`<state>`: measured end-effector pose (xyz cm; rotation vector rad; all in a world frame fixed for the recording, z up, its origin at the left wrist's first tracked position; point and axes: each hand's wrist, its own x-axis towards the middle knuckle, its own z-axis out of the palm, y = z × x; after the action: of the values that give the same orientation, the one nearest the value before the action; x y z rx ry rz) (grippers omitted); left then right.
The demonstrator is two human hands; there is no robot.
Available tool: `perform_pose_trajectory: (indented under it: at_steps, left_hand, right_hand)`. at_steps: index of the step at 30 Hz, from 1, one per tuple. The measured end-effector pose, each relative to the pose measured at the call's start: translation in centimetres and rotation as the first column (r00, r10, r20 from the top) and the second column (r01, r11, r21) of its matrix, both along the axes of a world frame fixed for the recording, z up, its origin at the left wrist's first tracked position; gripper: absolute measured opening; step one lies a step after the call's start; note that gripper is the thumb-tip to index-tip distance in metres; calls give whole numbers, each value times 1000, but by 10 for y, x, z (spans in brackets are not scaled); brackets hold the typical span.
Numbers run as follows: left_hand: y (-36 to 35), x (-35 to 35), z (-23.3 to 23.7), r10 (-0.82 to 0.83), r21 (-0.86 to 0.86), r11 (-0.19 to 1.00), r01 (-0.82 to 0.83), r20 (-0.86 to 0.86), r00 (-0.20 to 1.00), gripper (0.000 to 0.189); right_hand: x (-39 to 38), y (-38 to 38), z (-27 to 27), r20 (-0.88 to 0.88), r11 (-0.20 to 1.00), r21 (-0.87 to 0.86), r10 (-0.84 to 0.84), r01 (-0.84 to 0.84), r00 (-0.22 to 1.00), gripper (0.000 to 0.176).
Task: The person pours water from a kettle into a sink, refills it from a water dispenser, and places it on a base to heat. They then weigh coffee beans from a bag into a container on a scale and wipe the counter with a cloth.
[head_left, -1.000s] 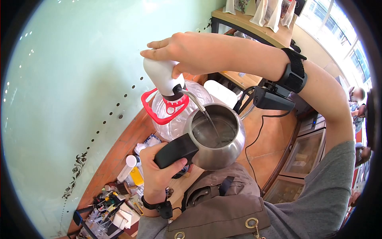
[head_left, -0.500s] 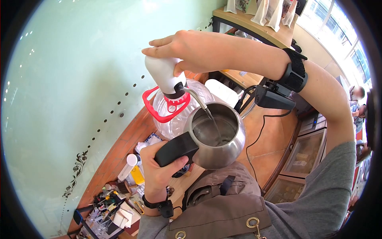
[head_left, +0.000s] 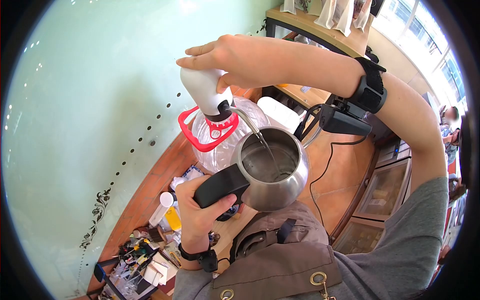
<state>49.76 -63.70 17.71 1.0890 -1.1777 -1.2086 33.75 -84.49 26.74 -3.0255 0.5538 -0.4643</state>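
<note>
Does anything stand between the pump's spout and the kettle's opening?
Nothing visible does. The metal spout reaches over the open kettle, and water streams inside. The left hand grips the black handle, clear of that gap.

In the middle of the frame we have the kettle (head_left: 274,192), its handle (head_left: 222,186) toward the lower left, inside our left hand (head_left: 197,212). Up and left of it, partly behind it, is the water bottle (head_left: 212,159), with the pump (head_left: 202,95) atop its neck and our right hand (head_left: 220,61) over the pump. The pump's spout (head_left: 245,120) reaches right and down to the kettle's mouth. The wall (head_left: 75,100) is on the left; clutter (head_left: 140,260) lies lower left. Bags (head_left: 335,17) stand on a shelf (head_left: 350,42) at upper right, a cabinet (head_left: 377,197) at lower right.
</note>
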Motion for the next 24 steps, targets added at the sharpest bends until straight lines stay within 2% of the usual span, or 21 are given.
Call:
perform_pose_trajectory:
  at_steps: [4, 7, 9, 16, 22, 24]
  left_hand:
    - [0, -3, 1, 25, 4, 1000, -25, -15, 1000, 21]
    - [1, -3, 0, 18, -36, 999, -18, -8, 1000, 19]
    - [1, -7, 6, -16, -17, 1000, 15, -69, 998, 17]
    - [4, -8, 7, 14, -55, 998, -17, -55, 998, 14]
    - [4, -7, 3, -20, -70, 997, 17, -45, 999, 14]
    - [4, -8, 3, -7, -70, 998, 3, -58, 998, 16]
  right_hand:
    - [1, -1, -2, 31, 999, 48, 0, -1, 1000, 65]
    - [-1, 1, -1, 27, 999, 33, -1, 0, 1000, 65]
    - [-1, 2, -2, 32, 1000, 17, -7, 7, 999, 64]
    - [-2, 6, -3, 64, 1000, 3, 0, -1, 998, 66]
    - [-1, 3, -7, 117, 998, -51, 38, -32, 992, 67]
    - [-2, 4, -4, 70, 1000, 27, 8, -10, 997, 68]
